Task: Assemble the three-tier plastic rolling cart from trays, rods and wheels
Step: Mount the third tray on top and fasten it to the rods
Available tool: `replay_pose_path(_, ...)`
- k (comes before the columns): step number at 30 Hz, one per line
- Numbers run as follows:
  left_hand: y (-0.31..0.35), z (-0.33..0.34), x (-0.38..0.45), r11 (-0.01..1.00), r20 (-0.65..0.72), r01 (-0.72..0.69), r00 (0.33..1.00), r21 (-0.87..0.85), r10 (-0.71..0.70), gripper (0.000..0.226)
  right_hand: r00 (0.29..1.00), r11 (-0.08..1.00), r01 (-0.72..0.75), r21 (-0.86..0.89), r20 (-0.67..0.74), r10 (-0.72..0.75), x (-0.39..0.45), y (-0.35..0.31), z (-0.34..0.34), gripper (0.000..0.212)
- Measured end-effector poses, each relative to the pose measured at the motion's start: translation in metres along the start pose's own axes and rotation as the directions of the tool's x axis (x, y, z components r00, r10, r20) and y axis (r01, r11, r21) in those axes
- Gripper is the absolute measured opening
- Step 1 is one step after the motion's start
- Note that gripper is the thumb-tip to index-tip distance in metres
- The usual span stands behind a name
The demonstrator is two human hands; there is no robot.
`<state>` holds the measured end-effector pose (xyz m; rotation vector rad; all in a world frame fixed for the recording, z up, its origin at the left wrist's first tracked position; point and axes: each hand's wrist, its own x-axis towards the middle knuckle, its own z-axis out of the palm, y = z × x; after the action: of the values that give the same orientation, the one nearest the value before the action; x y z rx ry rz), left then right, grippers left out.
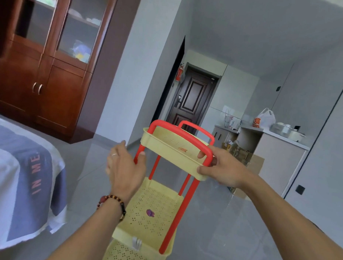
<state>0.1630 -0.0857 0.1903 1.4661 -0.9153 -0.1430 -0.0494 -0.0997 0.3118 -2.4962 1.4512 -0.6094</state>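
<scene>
The cart stands upright in front of me with three pale yellow perforated trays joined by red rods. The top tray [171, 149] carries two red arched handles [178, 130]. My right hand [222, 167] grips the top tray's near right corner, thumb inside the rim by the red rod [208, 157]. My left hand [123, 167] sits at the tray's left side, its thumb touching the red rod [139, 152] there. The middle tray [153, 209] has a small purple sticker. A small white part [136, 243] lies at the middle tray's near edge. The bottom tray [122, 255] is partly cut off.
A bed with a grey and white cover [21, 178] lies at the left. A dark wooden cabinet [51, 65] stands behind it. A counter [280, 146] with bags and a cardboard box is at the right. Grey tiled floor [231, 230] surrounds the cart.
</scene>
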Motion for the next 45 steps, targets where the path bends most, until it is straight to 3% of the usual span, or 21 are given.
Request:
replay_pose_path(2,0.001,0.002,-0.002,0.991,0.173,-0.004,0.984,-0.133,0.028,0.028,0.999,0.996,-0.043,-0.074,-0.015,0.042,0.0,-0.002,-0.003,0.04)
replay_pose_path(3,0.002,0.005,-0.006,0.982,0.225,-0.015,0.973,-0.19,0.059,0.025,0.997,0.979,-0.067,-0.193,-0.045,0.059,0.0,-0.005,-0.004,0.053)
replay_pose_path(6,-0.001,0.014,-0.014,0.971,0.161,-0.08,0.98,-0.227,0.119,0.024,0.976,0.849,-0.124,-0.514,-0.219,0.01,-0.001,-0.02,0.001,0.08)
replay_pose_path(9,-0.005,0.019,-0.014,0.976,0.081,-0.097,0.99,-0.196,0.115,0.022,0.91,0.778,-0.136,-0.614,-0.388,-0.147,-0.008,-0.03,0.011,0.06)
replay_pose_path(12,-0.003,0.021,-0.019,0.967,0.122,-0.11,0.983,-0.229,0.14,0.027,0.85,0.741,-0.209,-0.639,-0.494,-0.186,-0.019,-0.025,0.019,0.049)
replay_pose_path(15,0.002,0.029,-0.03,0.959,0.148,-0.12,0.976,-0.258,0.162,0.029,0.769,0.771,-0.056,-0.635,-0.52,-0.372,-0.022,-0.025,0.026,0.022)
replay_pose_path(16,0.004,0.034,-0.035,0.956,0.138,-0.116,0.978,-0.27,0.158,0.03,0.773,0.786,0.023,-0.617,-0.488,-0.406,-0.02,-0.026,0.029,0.012)
replay_pose_path(20,0.009,0.049,-0.051,0.941,0.124,-0.148,0.973,-0.303,0.193,0.03,0.847,0.847,0.097,-0.523,-0.403,-0.346,-0.004,-0.03,0.042,0.028)
replay_pose_path(24,0.011,0.057,-0.061,0.919,0.134,-0.173,0.963,-0.354,0.233,0.028,0.764,0.872,0.02,-0.49,-0.555,-0.329,0.0,-0.022,0.044,0.028)
replay_pose_path(27,0.011,0.061,-0.064,0.915,0.125,-0.177,0.964,-0.363,0.236,0.03,0.744,0.847,0.017,-0.532,-0.559,-0.366,0.0,-0.016,0.049,0.026)
replay_pose_path(28,0.011,0.062,-0.064,0.914,0.127,-0.178,0.963,-0.365,0.238,0.031,0.767,0.875,0.058,-0.481,-0.539,-0.347,0.001,-0.013,0.051,0.028)
replay_pose_path(30,0.012,0.063,-0.065,0.912,0.137,-0.174,0.961,-0.37,0.239,0.032,0.852,0.972,0.162,-0.17,-0.474,-0.224,0.006,-0.01,0.049,0.031)
replay_pose_path(32,0.012,0.064,-0.065,0.915,0.148,-0.169,0.96,-0.367,0.236,0.031,0.891,0.976,0.195,0.098,-0.433,-0.135,0.009,-0.009,0.043,0.031)
replay_pose_path(33,0.012,0.064,-0.065,0.916,0.151,-0.167,0.96,-0.366,0.235,0.03,0.898,0.97,0.191,0.15,-0.425,-0.111,0.01,-0.008,0.041,0.03)
replay_pose_path(45,0.01,0.06,-0.061,0.923,0.188,-0.169,0.951,-0.347,0.245,0.031,0.927,0.944,0.229,0.239,-0.348,-0.137,0.008,-0.007,0.037,0.032)
